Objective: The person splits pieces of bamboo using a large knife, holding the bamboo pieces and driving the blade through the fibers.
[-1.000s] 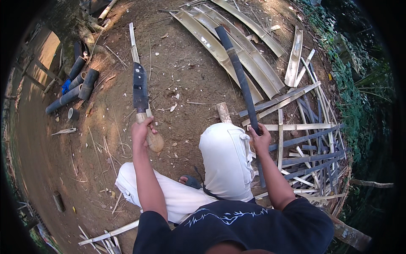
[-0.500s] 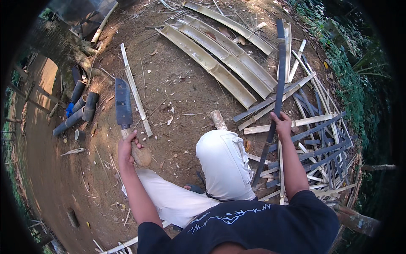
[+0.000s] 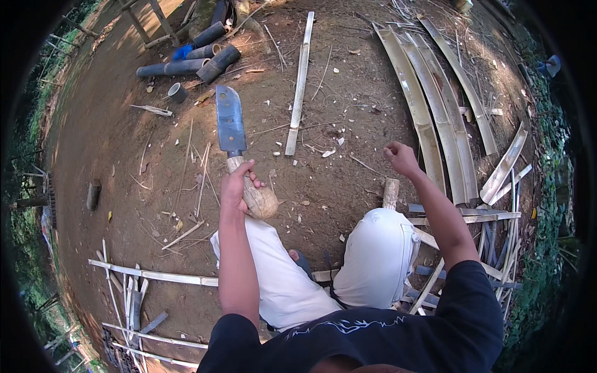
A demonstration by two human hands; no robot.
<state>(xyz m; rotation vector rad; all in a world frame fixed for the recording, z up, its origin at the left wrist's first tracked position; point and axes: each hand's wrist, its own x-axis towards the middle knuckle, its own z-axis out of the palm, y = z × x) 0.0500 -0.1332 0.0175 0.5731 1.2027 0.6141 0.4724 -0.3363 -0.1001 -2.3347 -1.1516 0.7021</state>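
In my left hand (image 3: 236, 191) is a machete (image 3: 231, 119) with a broad dark blade pointing away from me; my fingers wrap its pale wooden handle, which ends in a thick rounded knob. My right hand (image 3: 403, 158) is raised ahead of my right knee, its fingers curled in and nothing seen in them. Just beyond that knee a short wooden stump (image 3: 390, 194) stands out from the soil. Long split bamboo pieces (image 3: 425, 127) lie to the right of my right hand. A narrow bamboo strip (image 3: 300, 87) rests on the ground between the hands, farther off.
Dark bamboo tubes (image 3: 217, 64) lie at the far left, near a short cut ring (image 3: 177, 92). A heap of bamboo strips (image 3: 491, 239) is by my right side. More strips (image 3: 155, 275) lie at the lower left. Green plants border the right.
The long dark bamboo strip has left my right hand, which is now curled without it. The view has swung left, bringing the strips at the lower left into sight. The machete stays in my left hand.
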